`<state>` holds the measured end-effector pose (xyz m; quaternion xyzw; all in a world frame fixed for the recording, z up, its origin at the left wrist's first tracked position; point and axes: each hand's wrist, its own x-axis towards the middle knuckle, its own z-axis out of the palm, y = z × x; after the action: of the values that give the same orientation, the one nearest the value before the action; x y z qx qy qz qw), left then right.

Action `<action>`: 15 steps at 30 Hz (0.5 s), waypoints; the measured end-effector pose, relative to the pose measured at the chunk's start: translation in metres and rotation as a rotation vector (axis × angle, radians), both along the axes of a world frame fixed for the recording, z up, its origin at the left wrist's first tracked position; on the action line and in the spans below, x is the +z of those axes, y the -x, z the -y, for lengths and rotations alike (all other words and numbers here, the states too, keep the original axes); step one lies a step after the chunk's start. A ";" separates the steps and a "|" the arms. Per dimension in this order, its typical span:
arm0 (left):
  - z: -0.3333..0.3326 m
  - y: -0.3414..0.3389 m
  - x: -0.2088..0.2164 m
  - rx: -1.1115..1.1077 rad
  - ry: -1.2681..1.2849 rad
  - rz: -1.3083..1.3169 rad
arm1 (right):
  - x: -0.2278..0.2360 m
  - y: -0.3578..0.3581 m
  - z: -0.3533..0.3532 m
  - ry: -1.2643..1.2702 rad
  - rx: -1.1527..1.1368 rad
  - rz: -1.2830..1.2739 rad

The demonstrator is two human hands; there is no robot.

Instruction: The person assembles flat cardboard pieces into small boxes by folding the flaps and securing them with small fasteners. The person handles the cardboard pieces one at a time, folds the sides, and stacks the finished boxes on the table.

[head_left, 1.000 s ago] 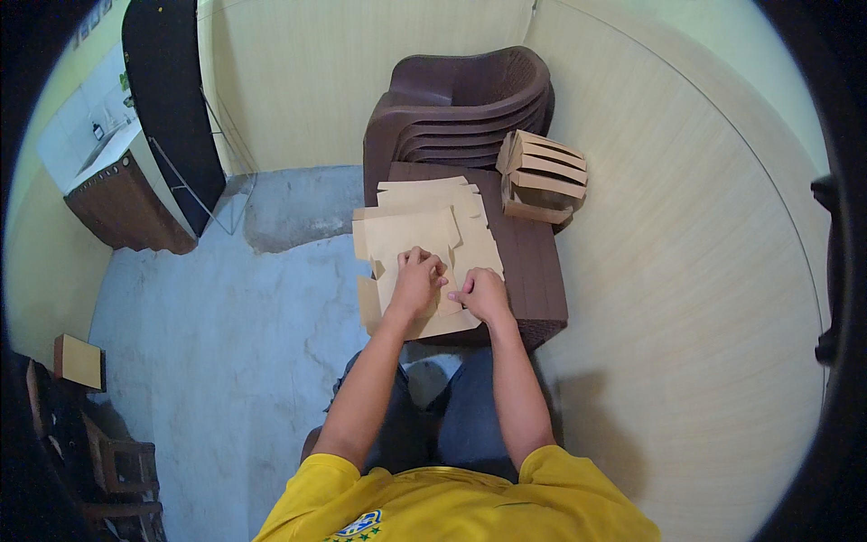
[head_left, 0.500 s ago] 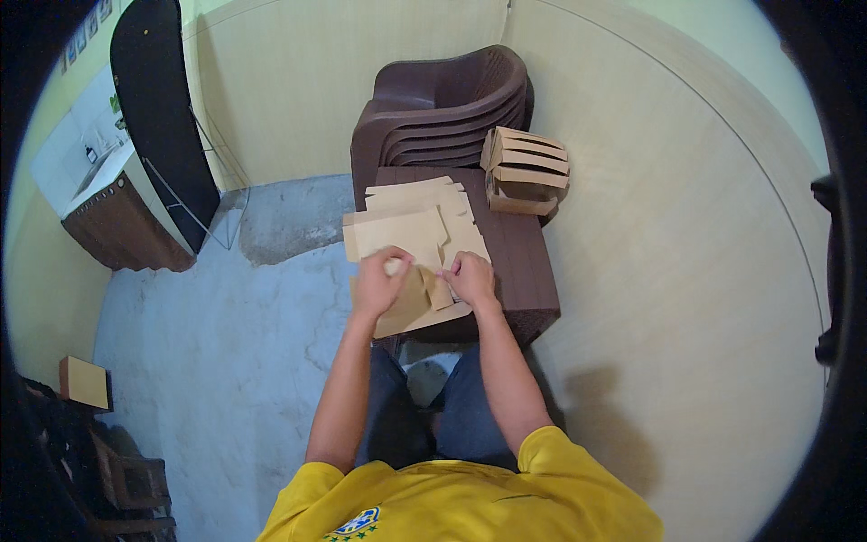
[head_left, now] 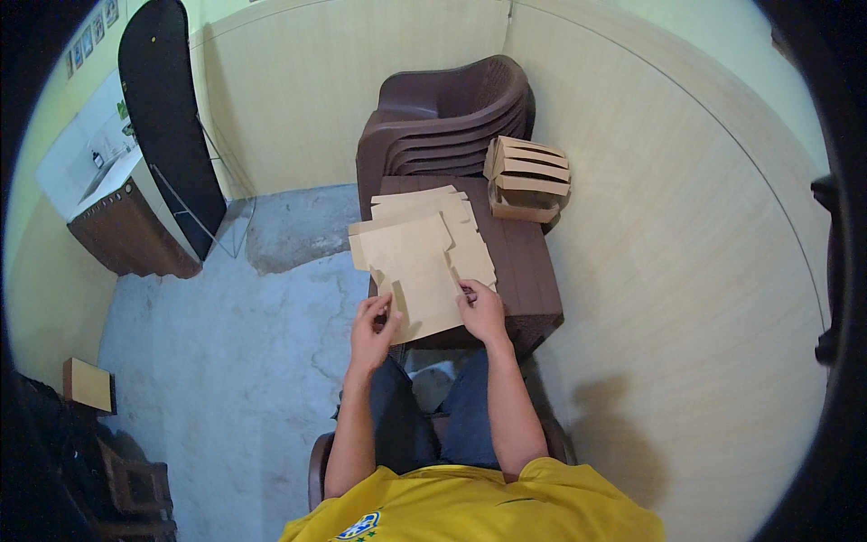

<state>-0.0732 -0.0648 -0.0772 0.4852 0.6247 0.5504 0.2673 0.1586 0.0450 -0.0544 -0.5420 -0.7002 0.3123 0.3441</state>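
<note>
A flat tan cardboard box blank [head_left: 411,257] with cut flaps lies in front of me on top of other cardboard blanks [head_left: 479,253]. At its near left edge, the curled fingers of my left hand [head_left: 370,336] close on a side flap that stands partly raised. My right hand [head_left: 482,312] is at the opposite edge, thumb and fingers pinching the right side flap. The near panel of the blank lies between my hands, at the front edge of a dark brown table [head_left: 533,271].
Folded cardboard boxes [head_left: 528,185] sit at the table's far right. Behind the table rise stacked brown plastic chairs [head_left: 452,117]. A wooden wall [head_left: 677,226] runs along the right. Far left are a tall black board [head_left: 167,117] and a curtained sink counter [head_left: 135,226].
My left hand has moved from the middle of the blank to its near left edge. The right hand has shifted slightly nearer me. The near flap now lies flatter, and the view has shifted slightly.
</note>
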 end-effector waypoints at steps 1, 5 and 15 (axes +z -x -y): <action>0.002 -0.006 0.001 -0.021 -0.008 -0.068 | -0.005 -0.003 -0.003 0.080 -0.047 -0.051; 0.000 -0.014 0.004 -0.047 -0.049 -0.192 | -0.019 -0.013 -0.011 -0.078 -0.193 -0.127; -0.003 -0.016 -0.014 -0.027 -0.038 0.072 | -0.027 -0.021 -0.009 0.034 -0.354 -0.404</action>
<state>-0.0574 -0.0614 -0.0911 0.4784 0.5974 0.5759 0.2876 0.1798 0.0539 -0.0810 -0.5884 -0.5061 0.3611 0.5170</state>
